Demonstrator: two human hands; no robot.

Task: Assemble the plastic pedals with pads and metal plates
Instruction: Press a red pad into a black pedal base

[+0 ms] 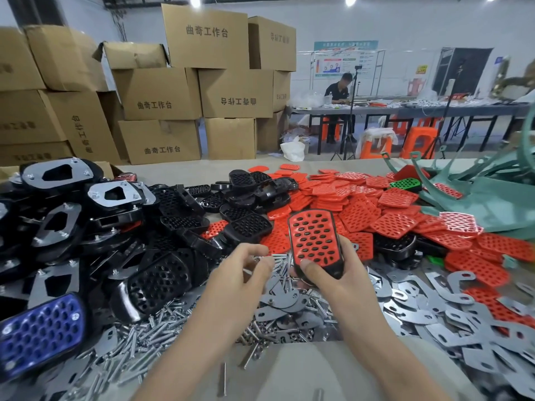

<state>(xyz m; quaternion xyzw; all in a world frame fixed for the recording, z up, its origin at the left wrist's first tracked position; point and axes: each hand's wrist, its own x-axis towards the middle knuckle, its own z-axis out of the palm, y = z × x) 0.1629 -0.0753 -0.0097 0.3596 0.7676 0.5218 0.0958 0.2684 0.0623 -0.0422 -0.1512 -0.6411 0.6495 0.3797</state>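
Observation:
My right hand (333,273) grips a black plastic pedal with a red perforated pad (315,241) seated in it, held upright above the table, thumb pressed on its lower edge. My left hand (246,264) hovers just left of it over a heap of silver screws (278,264), fingers curled; whether it pinches a screw I cannot tell. Loose red pads (362,209) lie in a pile behind. Bare black pedals (159,279) are heaped at the left. Grey metal plates (434,308) are spread at the right.
Finished pedals with metal plates (60,172) are stacked at the far left, and a blue-padded pedal (40,331) lies near the left edge. Green plastic parts (477,192) sit far right. Cardboard boxes (159,94) stand behind the table. A person sits at a far bench (338,91).

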